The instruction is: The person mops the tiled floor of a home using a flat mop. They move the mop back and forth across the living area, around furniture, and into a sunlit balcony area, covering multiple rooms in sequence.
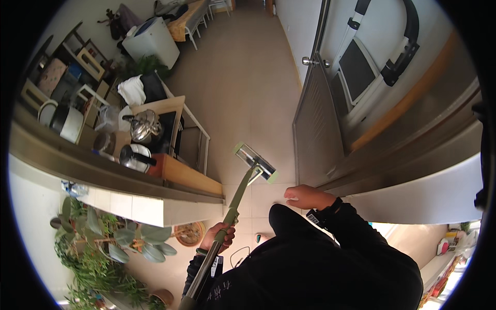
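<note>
A green-handled sponge mop (238,199) slants from the lower edge up to the middle of the view. My left hand (217,237) is closed around its pole, below a catch on the handle. The mop's wide head (257,161), with pale green ends, is over the tiled floor in the doorway. My right hand (310,197) is off the pole, to the right of the mop and in front of my body. It holds nothing that I can see; its fingers are loosely bent with the thumb apart.
An open door (323,124) with a round knob stands to the right, a folded ladder (359,70) behind it. Left, a cluttered table carries a metal kettle (144,125). Leafy plants (103,243) and a round pot (189,234) are lower left. A white cabinet (151,44) stands farther back.
</note>
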Motion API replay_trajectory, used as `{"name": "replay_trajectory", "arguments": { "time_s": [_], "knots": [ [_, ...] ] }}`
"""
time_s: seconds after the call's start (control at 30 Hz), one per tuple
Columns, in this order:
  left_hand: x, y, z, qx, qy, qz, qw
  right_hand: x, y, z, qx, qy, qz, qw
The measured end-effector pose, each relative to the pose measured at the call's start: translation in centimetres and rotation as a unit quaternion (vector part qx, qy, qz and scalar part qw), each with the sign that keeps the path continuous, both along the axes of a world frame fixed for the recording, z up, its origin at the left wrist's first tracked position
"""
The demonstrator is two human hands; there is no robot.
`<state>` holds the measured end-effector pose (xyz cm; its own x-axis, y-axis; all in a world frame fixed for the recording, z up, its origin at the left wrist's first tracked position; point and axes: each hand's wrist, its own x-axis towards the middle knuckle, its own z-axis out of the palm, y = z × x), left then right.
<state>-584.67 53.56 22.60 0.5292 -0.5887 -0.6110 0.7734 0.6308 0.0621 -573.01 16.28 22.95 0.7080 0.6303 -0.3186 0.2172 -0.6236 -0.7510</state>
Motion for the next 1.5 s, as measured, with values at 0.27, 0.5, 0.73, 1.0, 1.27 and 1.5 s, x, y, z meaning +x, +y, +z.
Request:
{"name": "replay_trajectory", "arguments": {
  "time_s": [0.27,0.5,0.73,1.0,1.27,1.5],
  "knots": [
    [20.5,0.2,1.1,-0.049,-0.015,-0.022,0.998,13.9,-2.4,-5.7,0.051,0.038,-0.181,0.982],
    [36.4,0.4,4.6,-0.090,0.004,-0.007,0.996,29.6,-2.4,-5.8,0.155,0.072,-0.307,0.936],
    [47.6,3.0,6.2,-0.104,0.013,0.038,0.994,39.3,0.3,-6.0,0.103,0.107,-0.107,0.983],
    [66.4,9.6,3.3,-0.114,0.031,0.012,0.993,52.5,-6.7,-20.2,0.000,0.022,-0.328,0.944],
    [89.2,15.1,2.6,-0.092,0.067,0.067,0.991,51.9,-9.2,-21.4,0.063,0.351,-0.597,0.719],
    [107.1,17.2,3.0,-0.087,0.052,0.097,0.990,57.6,-9.0,-29.2,-0.160,0.183,-0.309,0.920]
  ]
}}
